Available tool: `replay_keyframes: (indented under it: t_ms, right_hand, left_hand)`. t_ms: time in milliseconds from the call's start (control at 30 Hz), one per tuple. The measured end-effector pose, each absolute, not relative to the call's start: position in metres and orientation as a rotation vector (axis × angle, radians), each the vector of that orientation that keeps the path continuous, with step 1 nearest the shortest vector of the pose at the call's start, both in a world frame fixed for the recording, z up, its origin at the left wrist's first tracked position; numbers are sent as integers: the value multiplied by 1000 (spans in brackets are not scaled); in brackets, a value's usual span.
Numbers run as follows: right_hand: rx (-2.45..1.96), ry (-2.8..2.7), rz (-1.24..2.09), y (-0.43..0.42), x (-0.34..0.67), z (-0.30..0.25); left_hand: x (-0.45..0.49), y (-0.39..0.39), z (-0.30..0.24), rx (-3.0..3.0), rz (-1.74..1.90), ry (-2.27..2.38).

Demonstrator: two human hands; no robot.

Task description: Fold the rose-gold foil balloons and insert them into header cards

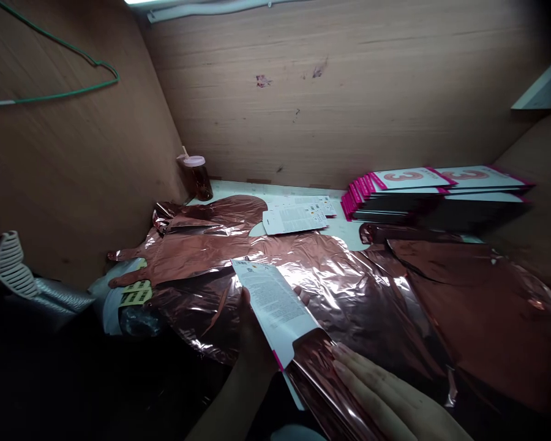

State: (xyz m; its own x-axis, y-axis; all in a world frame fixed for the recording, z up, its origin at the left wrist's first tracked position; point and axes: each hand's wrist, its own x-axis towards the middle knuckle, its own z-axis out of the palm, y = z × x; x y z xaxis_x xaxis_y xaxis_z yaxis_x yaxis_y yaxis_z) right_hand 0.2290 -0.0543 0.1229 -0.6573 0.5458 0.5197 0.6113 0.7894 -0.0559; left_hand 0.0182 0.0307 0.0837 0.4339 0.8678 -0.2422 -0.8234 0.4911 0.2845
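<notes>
My left hand (252,337) grips a white printed cardboard sleeve (275,300), its thumb along the left edge and fingertips showing at the right edge. The sleeve is tilted, its notched open end facing me. A folded rose-gold foil balloon (324,373) sits partly inside that end, the rest sticking out toward me. My right hand (381,389) is closed over the protruding foil, fingers long and together; its thumb is hidden. Beneath both hands, several flat rose-gold foil balloons (202,245) are spread across the table.
White printed sleeves (294,218) lie behind the foil. Stacked packs (411,177) marked 3, with pink edges, stand at the back right. A lidded drink cup (199,177) is in the back left corner. A green hanger (73,92) hangs on the left board; wooden panels (349,110) enclose the table.
</notes>
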Motion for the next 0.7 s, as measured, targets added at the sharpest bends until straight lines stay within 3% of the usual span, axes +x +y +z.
replay_keyframes:
  t_ms: [233,467,700]
  right_hand:
    - [-1077,-2216,-282,-58,189,95]
    - [-1351,-1963,-124,-73,155,61]
    - [-1354,-2023,-111,-54,138,47]
  left_hand:
    - [35,17,80,89,1028,407]
    - [25,26,83,123,1175,489]
    - [32,11,70,189,796,362]
